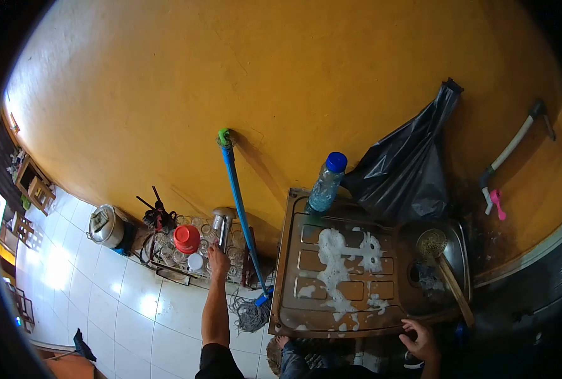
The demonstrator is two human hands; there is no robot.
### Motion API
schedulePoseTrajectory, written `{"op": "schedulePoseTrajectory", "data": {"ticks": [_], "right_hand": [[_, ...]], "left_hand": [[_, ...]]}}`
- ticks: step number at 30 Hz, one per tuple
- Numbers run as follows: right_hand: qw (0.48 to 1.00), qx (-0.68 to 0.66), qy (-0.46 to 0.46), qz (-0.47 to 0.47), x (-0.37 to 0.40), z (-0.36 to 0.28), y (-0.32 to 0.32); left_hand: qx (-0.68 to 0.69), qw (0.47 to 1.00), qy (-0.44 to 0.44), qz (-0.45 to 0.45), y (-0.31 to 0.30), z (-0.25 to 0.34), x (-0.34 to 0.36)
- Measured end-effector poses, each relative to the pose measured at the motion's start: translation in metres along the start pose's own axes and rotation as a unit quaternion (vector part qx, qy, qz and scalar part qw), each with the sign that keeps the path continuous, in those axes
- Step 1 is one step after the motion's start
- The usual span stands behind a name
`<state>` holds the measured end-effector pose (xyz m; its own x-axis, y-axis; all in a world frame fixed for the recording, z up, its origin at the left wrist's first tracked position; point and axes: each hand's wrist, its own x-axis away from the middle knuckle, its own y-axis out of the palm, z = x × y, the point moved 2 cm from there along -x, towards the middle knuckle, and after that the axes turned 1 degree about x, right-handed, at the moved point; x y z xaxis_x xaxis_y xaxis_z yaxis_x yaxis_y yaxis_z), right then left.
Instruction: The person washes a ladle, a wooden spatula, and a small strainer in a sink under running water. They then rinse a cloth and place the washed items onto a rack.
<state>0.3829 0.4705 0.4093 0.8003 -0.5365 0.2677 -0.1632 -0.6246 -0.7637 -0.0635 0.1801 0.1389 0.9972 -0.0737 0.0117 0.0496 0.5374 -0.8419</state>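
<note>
The right hand [421, 340] lies on the front rim of the sink [285, 265], fingers bent over the edge. Whether its grip clamps the rim or only rests there, I cannot tell. The sink is worn steel, and its ribbed drainboard is streaked with white foam. In the basin on the right lies a round strainer [432, 242] with a long wooden handle.

Left of the sink a mop [238, 202] with a blue handle and green tip leans against the wall [230, 76], its grey strands spread on the floor [136, 309].

The left hand [218, 260] reaches out to a rack [161, 264] on the floor, its grip closed on the lower end of a steel cup [221, 222]. The cup is shiny and stands at the rack's right end, just beside the mop handle. Clear glasses fill the rack, with a red lid [187, 238] and a white lid [195, 261] among them.

At the sink's back edge stands a clear bottle [327, 184] with a blue cap, and next to it is a black bag [407, 167]. A tap [505, 155] comes out of the wall above the basin.

Beyond the rack sits a steel pot [106, 225]. The floor is glossy white tile, the wall ochre yellow. Wooden furniture [33, 186] stands far off.
</note>
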Motion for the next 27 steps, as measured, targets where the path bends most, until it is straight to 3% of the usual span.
{"op": "schedulePoseTrajectory", "data": {"ticks": [7, 10, 11, 12, 13, 14, 15, 17, 19, 20, 22, 25, 27], "right_hand": [[1.0, -0.003, 0.002, 0.014, -0.003, -0.003, 0.003], [0.997, -0.017, -0.051, 0.046, 0.001, -0.009, -0.009], [0.996, -0.016, -0.054, 0.064, 0.001, -0.013, -0.018], [0.995, -0.017, -0.035, 0.091, 0.005, -0.007, -0.028], [0.989, -0.018, -0.03, 0.142, 0.008, 0.0, -0.037], [0.981, -0.02, -0.029, 0.189, 0.008, 0.009, -0.046], [0.979, -0.022, -0.022, 0.203, 0.007, 0.021, -0.054], [0.936, -0.039, 0.028, 0.348, 0.009, 0.058, -0.073], [0.919, 0.007, 0.08, 0.386, 0.006, 0.101, -0.09], [0.916, 0.001, 0.081, 0.394, 0.005, 0.124, -0.096], [0.872, 0.245, 0.109, 0.41, 0.0, 0.163, -0.107], [0.872, 0.297, 0.17, 0.349, -0.013, 0.213, -0.107], [0.881, 0.315, 0.17, 0.309, -0.014, 0.212, -0.113]], "left_hand": [[-0.013, 0.999, 0.033, -0.017, 0.015, -0.019, -0.003], [-0.105, 0.991, 0.083, 0.001, 0.033, -0.042, -0.018], [-0.094, 0.988, 0.117, -0.048, 0.022, -0.034, -0.017], [0.001, 0.988, 0.125, 0.092, 0.006, -0.022, 0.001], [0.061, 0.991, 0.096, 0.067, -0.01, -0.009, 0.007], [0.094, 0.981, 0.129, 0.11, -0.016, -0.007, 0.013], [0.115, 0.983, 0.134, 0.06, -0.033, 0.003, 0.024], [0.291, 0.95, 0.107, 0.032, -0.05, 0.021, 0.048], [0.385, 0.917, 0.101, -0.013, -0.07, 0.048, 0.076], [0.396, 0.912, 0.102, -0.028, -0.088, 0.072, 0.095], [0.416, 0.903, 0.1, -0.041, -0.098, 0.103, 0.117], [0.459, 0.867, 0.177, -0.086, -0.108, 0.175, 0.154], [0.49, 0.828, 0.225, -0.151, -0.111, 0.242, 0.188]]}}
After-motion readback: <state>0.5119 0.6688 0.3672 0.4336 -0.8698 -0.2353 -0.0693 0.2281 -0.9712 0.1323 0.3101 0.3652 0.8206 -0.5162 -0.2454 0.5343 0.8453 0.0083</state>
